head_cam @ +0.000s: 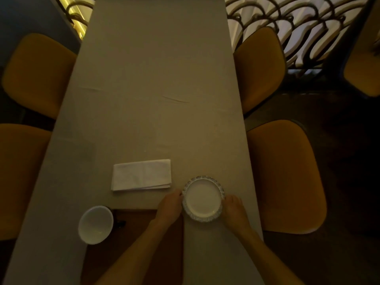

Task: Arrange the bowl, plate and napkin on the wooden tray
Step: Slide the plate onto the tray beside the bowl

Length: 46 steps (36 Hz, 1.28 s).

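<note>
Hands, left (169, 205) and right (234, 208), each grip clamped on opposite rims of the plate (202, 199) near the counter's (154, 89) right edge, napkin (141, 175) beside it.

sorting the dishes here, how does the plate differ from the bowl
The plate is flat with a patterned, scalloped rim; the bowl is deeper with a plain rim. The plate sits between the left hand and right hand, each at its edge; the bowl stands alone, untouched, to the left. Both are round and white.
</note>
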{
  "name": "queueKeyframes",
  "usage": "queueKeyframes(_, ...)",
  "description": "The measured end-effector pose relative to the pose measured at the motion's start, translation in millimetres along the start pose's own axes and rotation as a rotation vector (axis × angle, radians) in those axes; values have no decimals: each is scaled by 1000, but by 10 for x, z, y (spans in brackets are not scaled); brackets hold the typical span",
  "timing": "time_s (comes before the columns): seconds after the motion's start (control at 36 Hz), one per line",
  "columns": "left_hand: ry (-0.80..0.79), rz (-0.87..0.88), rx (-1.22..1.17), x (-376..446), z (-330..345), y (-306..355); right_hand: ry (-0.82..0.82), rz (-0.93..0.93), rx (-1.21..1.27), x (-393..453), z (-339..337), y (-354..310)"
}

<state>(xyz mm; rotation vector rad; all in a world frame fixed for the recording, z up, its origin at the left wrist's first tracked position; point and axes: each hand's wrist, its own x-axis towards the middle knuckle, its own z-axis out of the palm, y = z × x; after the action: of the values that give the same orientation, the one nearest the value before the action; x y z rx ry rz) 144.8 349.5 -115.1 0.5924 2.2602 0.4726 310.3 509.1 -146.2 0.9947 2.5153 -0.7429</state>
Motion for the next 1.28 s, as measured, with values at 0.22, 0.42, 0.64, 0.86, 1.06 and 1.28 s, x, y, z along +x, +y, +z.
queueKeyframes(0.22, 55, -25, -90, 15, -41, 20, -101, 59, 51, 57, -53, -46)
queueKeyframes(0.42, 111, -50, -216, -83, -178, 98, 33, 7, 130, -44, -333, -241)
queueKeyframes(0.64, 197, 8, -254, -310, -426, 72, 79, -6, 217, -233, -476, -515)
queueKeyframes(0.86, 237, 30, -239, -626, -452, -220, 53, -55, 181, -541, -416, -743)
queueKeyframes(1.06, 165, -67, -268, -863, -387, -597, -3, -33, 164, -706, -120, -855)
queueKeyframes(1.28, 115, -157, -304, -1037, -338, -921, -123, -88, 56, -809, 99, -1062)
